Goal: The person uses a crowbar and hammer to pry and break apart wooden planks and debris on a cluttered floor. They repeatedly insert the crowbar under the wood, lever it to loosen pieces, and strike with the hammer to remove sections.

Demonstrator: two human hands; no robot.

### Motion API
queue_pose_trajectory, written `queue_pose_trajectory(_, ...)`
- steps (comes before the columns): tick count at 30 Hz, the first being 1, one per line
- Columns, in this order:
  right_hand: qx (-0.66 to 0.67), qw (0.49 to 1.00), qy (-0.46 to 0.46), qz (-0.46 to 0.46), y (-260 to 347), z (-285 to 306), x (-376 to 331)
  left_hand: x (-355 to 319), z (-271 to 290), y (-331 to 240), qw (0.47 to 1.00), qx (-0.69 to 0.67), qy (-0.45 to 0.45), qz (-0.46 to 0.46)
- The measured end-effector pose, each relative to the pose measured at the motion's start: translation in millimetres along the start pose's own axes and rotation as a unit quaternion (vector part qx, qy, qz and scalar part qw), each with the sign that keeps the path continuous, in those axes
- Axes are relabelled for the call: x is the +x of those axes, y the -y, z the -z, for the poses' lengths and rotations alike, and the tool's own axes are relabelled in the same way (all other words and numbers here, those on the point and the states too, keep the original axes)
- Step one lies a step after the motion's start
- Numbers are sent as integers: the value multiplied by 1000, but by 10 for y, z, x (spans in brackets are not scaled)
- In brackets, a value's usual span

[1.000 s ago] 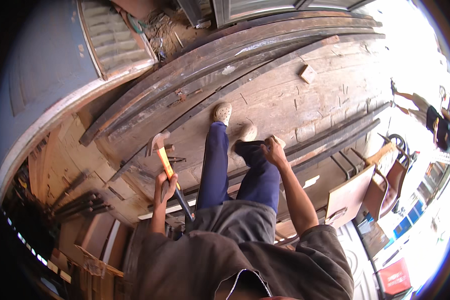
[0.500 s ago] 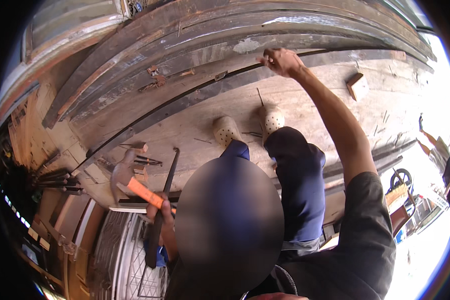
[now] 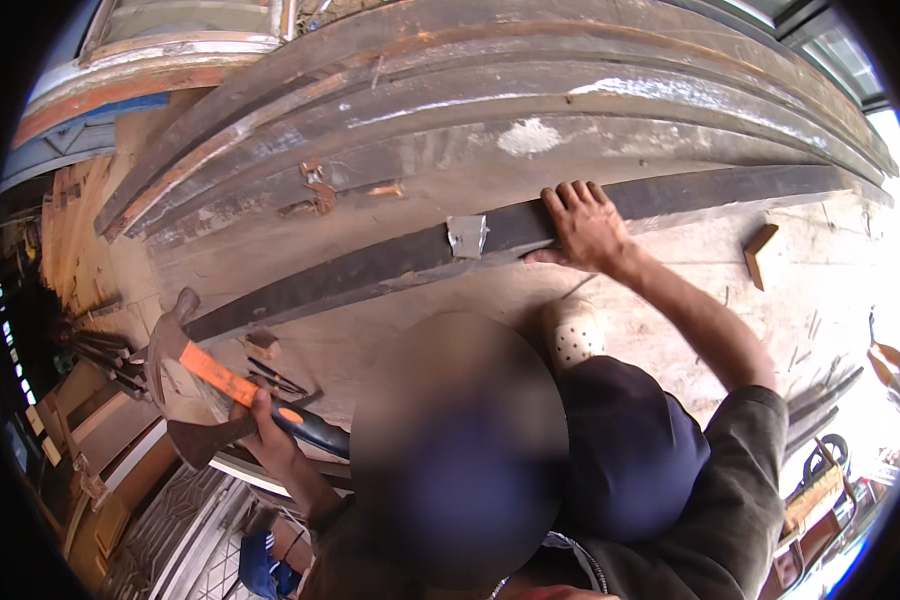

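My right hand (image 3: pixel 582 228) grips a long dark wooden beam (image 3: pixel 370 265). Its fingers reach over the far edge, with the thumb along the near edge. A shiny silver patch (image 3: pixel 467 236) sits on the beam's face to the left of that hand. In my left hand (image 3: pixel 268 430) are two tools together: a claw hammer (image 3: pixel 220 373) with an orange and black handle, and a dark metal pry bar (image 3: pixel 202 440) with a flared end. The hammer's head lies near the beam's left end. Part of the left hand's grip is hidden behind the handle.
Beyond the beam lie several long curved planks (image 3: pixel 390 150). A small wood block (image 3: pixel 760 256) rests on the right. My pale clog (image 3: pixel 578 335) is just below the beam. Wood scraps (image 3: pixel 320 190) lie on the far side. A blurred oval hides the lower middle.
My right hand has come down onto the beam and grips it. The beam has turned, now showing its broad dark face. My left hand has moved left with the hammer and pry bar.
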State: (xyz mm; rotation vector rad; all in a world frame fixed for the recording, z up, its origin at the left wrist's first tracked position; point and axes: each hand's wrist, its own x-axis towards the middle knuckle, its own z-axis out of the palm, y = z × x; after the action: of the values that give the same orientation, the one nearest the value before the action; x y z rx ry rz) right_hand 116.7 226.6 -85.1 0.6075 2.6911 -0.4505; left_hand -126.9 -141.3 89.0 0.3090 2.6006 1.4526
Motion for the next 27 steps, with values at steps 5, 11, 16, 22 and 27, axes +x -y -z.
queue_pose_trajectory(5,-87,985,-149,-20,64,-542,-364,-90,-53,54,994,54,90,-28)
queue_pose_trajectory(11,8,984,-176,-26,252,-274,-484,-103,-499,-35,967,71,231,-80)
queue_pose_trajectory(16,106,979,-176,3,784,-101,-462,-147,-637,319,929,151,325,-90)
queue_pose_trajectory(22,53,983,-175,-11,1025,-238,-300,-343,-707,715,913,227,322,-107)
queue_pose_trajectory(27,44,987,-155,4,997,-243,-196,-384,-880,1047,916,228,311,-113)
